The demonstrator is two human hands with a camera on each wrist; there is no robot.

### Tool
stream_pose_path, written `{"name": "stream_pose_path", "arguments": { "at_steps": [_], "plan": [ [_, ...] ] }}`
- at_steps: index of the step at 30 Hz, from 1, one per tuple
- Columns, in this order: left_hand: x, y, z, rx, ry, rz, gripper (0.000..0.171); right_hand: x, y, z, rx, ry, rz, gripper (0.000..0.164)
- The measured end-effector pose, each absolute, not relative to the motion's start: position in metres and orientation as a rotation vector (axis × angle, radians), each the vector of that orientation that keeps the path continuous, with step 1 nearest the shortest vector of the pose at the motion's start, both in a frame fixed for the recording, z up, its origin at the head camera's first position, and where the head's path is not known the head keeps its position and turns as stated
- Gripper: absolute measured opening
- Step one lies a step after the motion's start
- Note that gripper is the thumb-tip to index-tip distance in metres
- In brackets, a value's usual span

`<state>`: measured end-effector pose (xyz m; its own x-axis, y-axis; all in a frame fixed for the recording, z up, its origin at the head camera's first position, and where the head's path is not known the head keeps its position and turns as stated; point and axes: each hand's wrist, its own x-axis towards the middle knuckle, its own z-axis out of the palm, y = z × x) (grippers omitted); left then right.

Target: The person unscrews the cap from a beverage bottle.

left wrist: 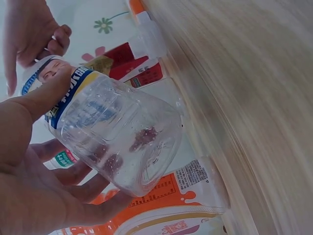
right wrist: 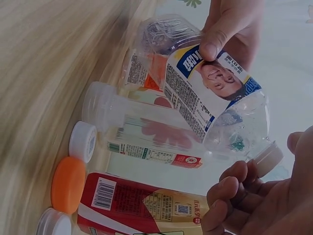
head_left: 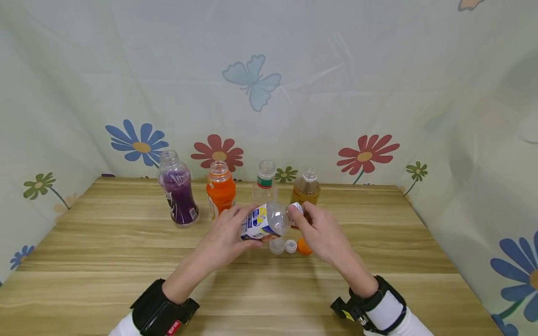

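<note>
My left hand (head_left: 222,237) grips a clear plastic bottle (head_left: 275,219) with a blue, white and yellow label, its thumb lying across the label in the left wrist view. The bottle is tilted, its neck pointing right toward my right hand (head_left: 328,235). A white cap (right wrist: 269,159) sits at the bottle's mouth. My right thumb and fingers pinch this cap from its sides. Through the clear wall no drink shows inside. Below the bottle lie a translucent cap (head_left: 277,246), a white cap (head_left: 291,246) and an orange cap (head_left: 304,247).
Behind my hands stand uncapped purple (head_left: 180,196) and orange (head_left: 220,189) drink bottles and a clear bottle (head_left: 266,175). An amber bottle (head_left: 308,186) with a red and gold label stands at the right. A flowered curtain (head_left: 294,116) closes off the wooden table's (head_left: 105,261) back.
</note>
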<state>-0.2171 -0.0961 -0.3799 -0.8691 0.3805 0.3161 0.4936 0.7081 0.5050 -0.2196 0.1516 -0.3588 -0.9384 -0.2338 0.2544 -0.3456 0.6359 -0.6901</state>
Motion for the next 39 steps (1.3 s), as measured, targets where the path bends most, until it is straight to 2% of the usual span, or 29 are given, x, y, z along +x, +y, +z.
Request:
{"name": "stream_pose_path", "arguments": {
  "at_steps": [23, 28, 39],
  "plan": [
    [-0.218, -0.093, -0.385, -0.627, -2.747, -0.747, 0.083, -0.228, 0.150, -0.372, 0.361, -2.784, 0.990, 0.066],
    [-0.218, -0.093, -0.385, -0.613, -2.745, -0.755, 0.086, -0.230, 0.149, -0.373, 0.366, -2.772, 0.970, 0.061],
    [-0.220, -0.094, -0.386, -0.672, -2.702, -0.770, 0.079, -0.232, 0.146, -0.376, 0.457, -2.595, 0.999, 0.044]
  ]
}}
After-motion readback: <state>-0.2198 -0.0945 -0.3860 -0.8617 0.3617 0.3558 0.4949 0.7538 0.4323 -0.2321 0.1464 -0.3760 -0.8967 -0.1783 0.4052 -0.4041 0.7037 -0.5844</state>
